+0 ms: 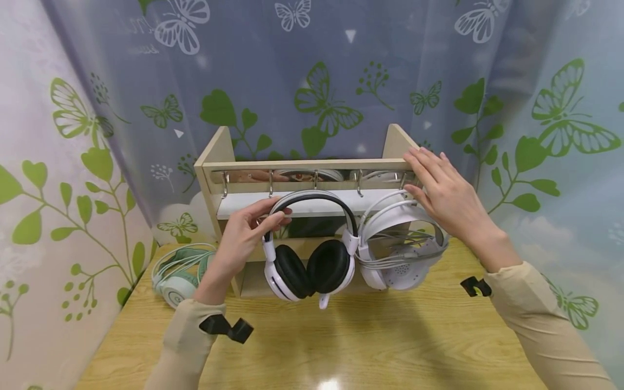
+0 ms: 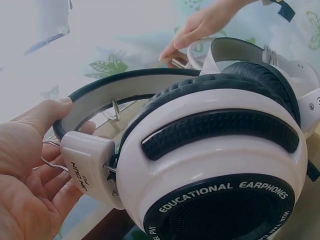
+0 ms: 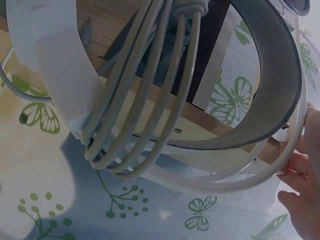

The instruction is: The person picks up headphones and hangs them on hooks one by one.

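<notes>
My left hand (image 1: 244,230) pinches the left side of the headband of white headphones (image 1: 335,265) with black ear pads. They are in front of a small wooden shelf (image 1: 302,165), with their ear cups hanging down; the left wrist view shows "EDUCATIONAL EARPHONES" on one cup (image 2: 220,150). At the shelf's right end, my right hand (image 1: 446,195) rests with fingers extended on the top corner. Below it hang other white headphones (image 1: 402,265), with a bundled grey cable (image 3: 145,85) across them. In the right wrist view, the fingers (image 3: 300,175) are right by their outer band.
A metal rail with several hooks (image 1: 271,184) runs along the shelf's front. Mint-green headphones (image 1: 181,284) with coiled cable lie on the wooden table (image 1: 312,346), left of the shelf. Butterfly-patterned curtains (image 1: 341,65) surround the table at the back and sides.
</notes>
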Demonstrator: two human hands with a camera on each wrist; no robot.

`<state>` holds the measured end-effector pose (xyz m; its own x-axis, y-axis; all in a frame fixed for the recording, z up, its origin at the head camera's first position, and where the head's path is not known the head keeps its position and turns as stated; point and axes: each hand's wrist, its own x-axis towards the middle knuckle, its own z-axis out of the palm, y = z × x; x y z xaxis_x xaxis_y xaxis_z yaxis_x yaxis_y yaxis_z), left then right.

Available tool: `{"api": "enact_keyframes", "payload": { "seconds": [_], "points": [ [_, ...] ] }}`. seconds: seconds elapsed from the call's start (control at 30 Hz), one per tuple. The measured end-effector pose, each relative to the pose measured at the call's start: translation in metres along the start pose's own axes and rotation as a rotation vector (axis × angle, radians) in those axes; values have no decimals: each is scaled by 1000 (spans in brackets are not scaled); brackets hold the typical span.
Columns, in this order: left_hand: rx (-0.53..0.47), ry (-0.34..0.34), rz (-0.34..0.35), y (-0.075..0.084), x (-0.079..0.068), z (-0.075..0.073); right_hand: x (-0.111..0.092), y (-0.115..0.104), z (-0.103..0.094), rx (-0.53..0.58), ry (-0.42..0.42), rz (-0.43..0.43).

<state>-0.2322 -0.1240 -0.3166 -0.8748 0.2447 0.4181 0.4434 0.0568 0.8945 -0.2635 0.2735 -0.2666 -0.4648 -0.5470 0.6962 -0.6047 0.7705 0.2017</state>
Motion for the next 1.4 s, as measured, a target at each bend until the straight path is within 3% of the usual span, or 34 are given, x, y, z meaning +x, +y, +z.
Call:
{"api": "enact_keyframes", "payload": {
  "seconds": [0.33,1.4],
  "points": [
    [3,14,-1,-6,3,0,0,0,1,0,8,-1],
    [-42,-31,-3,-24,11,-4,0,0,1,-2,9,4]
  ]
}}
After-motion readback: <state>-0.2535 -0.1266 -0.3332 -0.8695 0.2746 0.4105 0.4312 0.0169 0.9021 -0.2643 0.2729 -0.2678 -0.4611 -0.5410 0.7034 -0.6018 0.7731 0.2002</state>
